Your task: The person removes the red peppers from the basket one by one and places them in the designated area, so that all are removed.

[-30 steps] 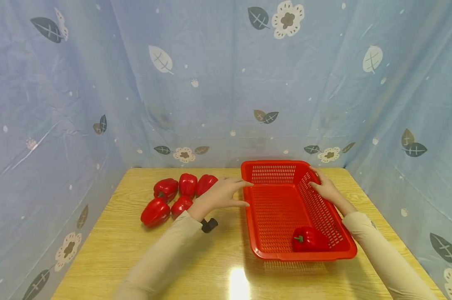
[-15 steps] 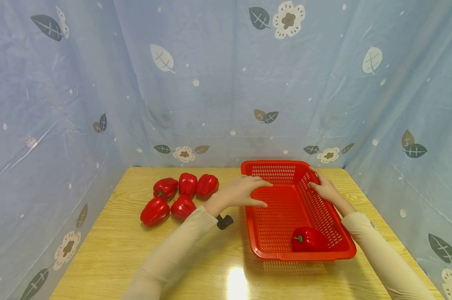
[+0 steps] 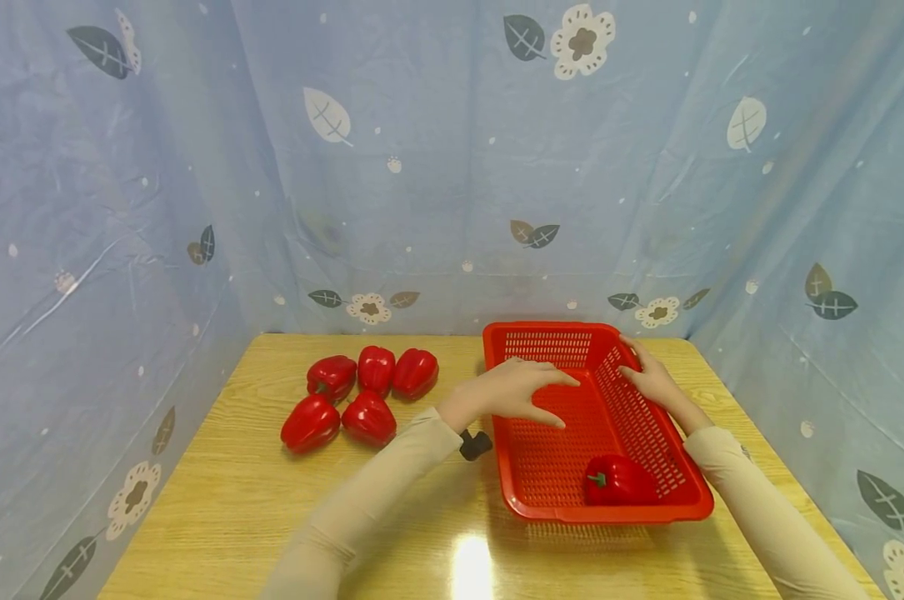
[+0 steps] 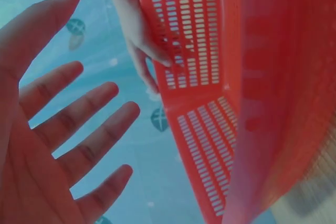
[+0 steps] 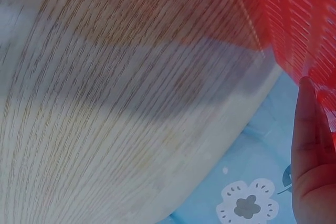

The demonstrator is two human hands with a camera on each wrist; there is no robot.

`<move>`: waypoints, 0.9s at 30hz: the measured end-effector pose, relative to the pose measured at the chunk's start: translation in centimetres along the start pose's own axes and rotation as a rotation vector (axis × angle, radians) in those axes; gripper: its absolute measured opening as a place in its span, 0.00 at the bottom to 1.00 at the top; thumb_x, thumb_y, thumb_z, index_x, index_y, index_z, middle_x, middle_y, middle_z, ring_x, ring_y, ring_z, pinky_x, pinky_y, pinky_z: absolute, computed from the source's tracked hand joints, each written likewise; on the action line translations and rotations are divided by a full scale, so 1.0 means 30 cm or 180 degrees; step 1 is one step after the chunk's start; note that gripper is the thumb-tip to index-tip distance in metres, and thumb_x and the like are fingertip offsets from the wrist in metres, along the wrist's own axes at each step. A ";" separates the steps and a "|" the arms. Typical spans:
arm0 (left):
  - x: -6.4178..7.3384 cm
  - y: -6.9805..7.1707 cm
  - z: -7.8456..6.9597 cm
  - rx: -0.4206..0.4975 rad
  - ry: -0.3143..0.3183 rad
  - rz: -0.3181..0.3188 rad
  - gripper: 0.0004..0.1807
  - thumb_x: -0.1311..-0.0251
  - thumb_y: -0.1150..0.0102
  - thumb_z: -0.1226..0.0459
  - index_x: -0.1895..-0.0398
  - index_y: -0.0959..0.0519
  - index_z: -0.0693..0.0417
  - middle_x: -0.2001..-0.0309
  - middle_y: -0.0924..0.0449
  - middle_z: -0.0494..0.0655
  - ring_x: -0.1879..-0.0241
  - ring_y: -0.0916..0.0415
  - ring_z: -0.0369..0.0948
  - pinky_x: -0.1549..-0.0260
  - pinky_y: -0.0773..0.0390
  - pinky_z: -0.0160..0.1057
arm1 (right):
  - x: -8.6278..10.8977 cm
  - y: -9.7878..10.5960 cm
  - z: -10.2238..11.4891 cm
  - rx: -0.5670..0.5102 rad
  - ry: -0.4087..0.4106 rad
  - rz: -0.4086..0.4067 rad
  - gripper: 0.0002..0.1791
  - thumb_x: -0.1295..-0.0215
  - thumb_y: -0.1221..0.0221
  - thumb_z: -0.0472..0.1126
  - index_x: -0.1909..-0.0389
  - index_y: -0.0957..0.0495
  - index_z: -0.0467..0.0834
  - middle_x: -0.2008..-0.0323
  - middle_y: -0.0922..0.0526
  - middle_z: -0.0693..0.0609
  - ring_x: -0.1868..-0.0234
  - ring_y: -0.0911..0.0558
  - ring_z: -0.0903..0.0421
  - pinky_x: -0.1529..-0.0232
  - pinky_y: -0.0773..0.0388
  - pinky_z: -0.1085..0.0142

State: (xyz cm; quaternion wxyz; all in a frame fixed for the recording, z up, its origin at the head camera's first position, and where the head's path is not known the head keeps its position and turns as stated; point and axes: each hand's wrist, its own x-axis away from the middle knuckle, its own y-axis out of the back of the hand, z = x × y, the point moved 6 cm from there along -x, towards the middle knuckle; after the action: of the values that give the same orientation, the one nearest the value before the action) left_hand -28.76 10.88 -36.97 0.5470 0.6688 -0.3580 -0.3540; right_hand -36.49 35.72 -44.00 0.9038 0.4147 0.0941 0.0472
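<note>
A red plastic basket (image 3: 556, 510) with slotted walls stands on the right half of the table. Inside, at its near right corner, lies a red bell pepper (image 3: 621, 481) with a green stem. My left hand (image 3: 521, 390) is over the basket's left side, fingers and thumb spread, holding nothing; the left wrist view shows its bare palm (image 4: 39, 182). On the far right rim, my right hand (image 3: 652, 379) grips the basket, thumb on the inner side and fingers outside. In the right wrist view its fingers (image 5: 306, 124) lie along the slotted wall.
Several red bell peppers (image 3: 377, 371) sit in a cluster at the back left of the wooden table (image 3: 219, 508). A blue patterned curtain (image 3: 422, 167) closes off the back and both sides. A small black piece (image 3: 476, 446) shows under the left wrist.
My left hand has moved right, from beside the basket's left rim to over its inside, still spread. The right hand, basket and peppers have stayed put.
</note>
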 end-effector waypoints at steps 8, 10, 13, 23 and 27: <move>-0.054 -0.028 -0.040 0.0148 -0.0101 0.0193 0.38 0.48 0.47 0.35 0.33 0.39 0.31 0.35 0.37 0.32 0.39 0.36 0.32 0.42 0.33 0.38 | 0.000 0.004 -0.005 0.0034 -0.0019 -0.0032 0.33 0.30 0.53 0.39 0.29 0.55 0.38 0.37 0.45 0.25 0.45 0.33 0.30 0.49 0.34 0.37; -0.065 -0.036 -0.047 0.0183 -0.0082 0.0241 0.38 0.48 0.47 0.35 0.33 0.39 0.31 0.35 0.38 0.31 0.38 0.38 0.32 0.40 0.34 0.41 | 0.000 0.004 -0.006 0.0040 -0.0018 -0.0024 0.33 0.30 0.53 0.39 0.29 0.55 0.38 0.36 0.45 0.25 0.44 0.34 0.29 0.48 0.34 0.37; -0.082 -0.049 -0.058 0.0170 -0.0088 0.0315 0.38 0.48 0.47 0.35 0.33 0.40 0.31 0.34 0.39 0.31 0.39 0.37 0.32 0.42 0.33 0.41 | 0.001 0.004 -0.007 0.0030 -0.0014 -0.0012 0.33 0.30 0.53 0.38 0.29 0.56 0.39 0.36 0.46 0.25 0.44 0.35 0.29 0.48 0.35 0.36; -0.139 -0.103 -0.088 0.0197 -0.0070 0.0471 0.39 0.50 0.46 0.35 0.33 0.41 0.29 0.37 0.38 0.29 0.43 0.35 0.29 0.48 0.31 0.32 | -0.003 0.000 -0.012 -0.0041 -0.0022 0.0027 0.34 0.29 0.54 0.39 0.28 0.57 0.40 0.35 0.47 0.26 0.41 0.38 0.28 0.46 0.38 0.35; -0.155 -0.122 -0.106 0.0318 -0.0059 0.0582 0.41 0.51 0.44 0.36 0.32 0.44 0.29 0.37 0.38 0.28 0.43 0.35 0.28 0.46 0.32 0.31 | -0.001 -0.003 -0.008 -0.0053 -0.0004 0.0049 0.34 0.29 0.54 0.39 0.28 0.58 0.40 0.35 0.48 0.26 0.40 0.39 0.27 0.46 0.39 0.34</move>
State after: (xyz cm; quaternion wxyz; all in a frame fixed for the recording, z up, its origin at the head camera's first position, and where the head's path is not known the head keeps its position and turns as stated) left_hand -27.98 16.96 -39.71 0.5396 0.6565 -0.4398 -0.2905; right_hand -36.58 35.82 -44.20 0.9069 0.4080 0.0900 0.0547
